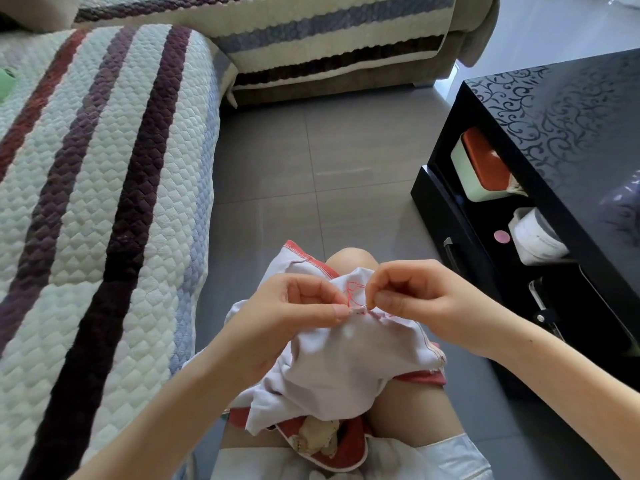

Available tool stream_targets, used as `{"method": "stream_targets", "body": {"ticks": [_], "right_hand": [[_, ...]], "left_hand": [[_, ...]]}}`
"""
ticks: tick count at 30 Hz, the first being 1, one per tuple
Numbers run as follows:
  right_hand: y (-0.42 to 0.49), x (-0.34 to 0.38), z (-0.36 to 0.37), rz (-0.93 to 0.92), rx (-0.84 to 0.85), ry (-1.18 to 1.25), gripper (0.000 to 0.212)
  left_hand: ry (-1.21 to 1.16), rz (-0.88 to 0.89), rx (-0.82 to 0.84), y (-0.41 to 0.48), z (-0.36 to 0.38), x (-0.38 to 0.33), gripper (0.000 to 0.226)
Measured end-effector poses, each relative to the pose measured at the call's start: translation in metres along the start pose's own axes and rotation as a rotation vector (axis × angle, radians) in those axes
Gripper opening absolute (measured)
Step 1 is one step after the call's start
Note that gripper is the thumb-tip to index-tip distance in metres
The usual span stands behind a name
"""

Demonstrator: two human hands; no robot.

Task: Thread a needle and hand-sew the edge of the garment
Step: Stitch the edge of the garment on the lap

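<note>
Far left: sofa (pixel 104 168) under a quilted striped cover, with a second section across the back. Grey tiled floor (pixel 311 150) in the middle. A person is seated with a pale lilac, red-trimmed garment (pixel 346 358) bunched on the lap over a bare knee.

Left hand (pixel 287 313): grip clenched, thumb and forefinger pinching the garment's edge. Loops of red thread (pixel 353 291) lie slack on the cloth between the hands. A short run of red stitches (pixel 360 311) shows along the edge below them.

Right hand (pixel 415 296): grip closed, fingertips pinching the red thread right at the edge. The needle is too thin to make out.

Judgement: threading is done and sewing is under way. A few stitches are in, the slack is not yet pulled through, and most of the edge looks left to do.

Right: glossy black table (pixel 571 116) with a scroll pattern. Its open shelf holds an orange-lidded box (pixel 481 164) and a white roll (pixel 536 237).
</note>
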State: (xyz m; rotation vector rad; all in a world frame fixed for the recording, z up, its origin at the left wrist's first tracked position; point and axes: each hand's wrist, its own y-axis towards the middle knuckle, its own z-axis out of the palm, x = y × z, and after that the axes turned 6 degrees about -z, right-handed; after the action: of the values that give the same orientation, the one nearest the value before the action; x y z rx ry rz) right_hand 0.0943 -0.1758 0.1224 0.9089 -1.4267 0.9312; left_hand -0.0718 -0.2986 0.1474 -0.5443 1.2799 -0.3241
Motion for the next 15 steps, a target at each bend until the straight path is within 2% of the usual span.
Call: {"method": "stream_targets", "body": {"ticks": [7,15], "right_hand": [[-0.001,-0.0002,0.0012,0.041,-0.005,0.056,0.011],[-0.0014,0.0042,0.0049,0.032,-0.021,0.09,0.021]], "left_hand": [[-0.004,0.008,0.035,-0.0014,0.0007,-0.0011,0.006],[0.005,0.013,0.042,-0.002,0.0009,0.0,0.007]]}}
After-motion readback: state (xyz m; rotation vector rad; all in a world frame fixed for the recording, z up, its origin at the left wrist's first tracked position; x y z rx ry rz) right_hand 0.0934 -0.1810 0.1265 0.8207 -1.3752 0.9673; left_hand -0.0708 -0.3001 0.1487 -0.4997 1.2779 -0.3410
